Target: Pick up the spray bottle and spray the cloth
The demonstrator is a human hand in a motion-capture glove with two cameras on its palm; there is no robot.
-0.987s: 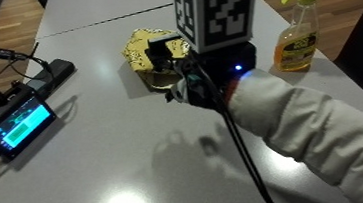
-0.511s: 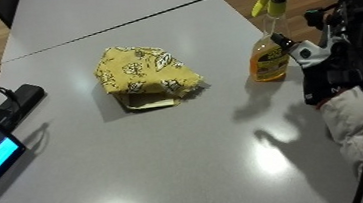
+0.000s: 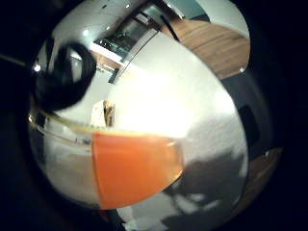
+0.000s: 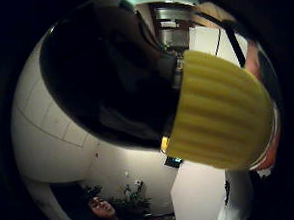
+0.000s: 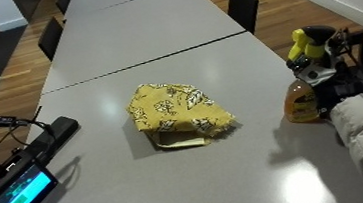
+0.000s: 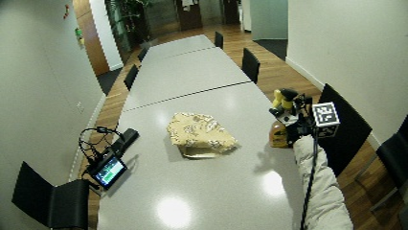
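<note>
No legible text; spray bottle (image 5: 302,101) label unreadable.

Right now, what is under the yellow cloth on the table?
In the outside view a pale folded edge sticks out from beneath the yellow cloth, lying on the grey table. Whether it is the cloth's own underside or another item is hidden.

Yellow cloth (image 5: 178,113) with a pale leaf-and-flower print; spray bottle (image 5: 303,99) with amber liquid, orange label and yellow head; grey worktop (image 5: 162,33); black chairs (image 5: 244,2).

spray bottle (image 5: 303,95) upright, amber liquid, yellow head, table edge | cloth (image 5: 176,112) yellow, crumpled, mid-table
</note>
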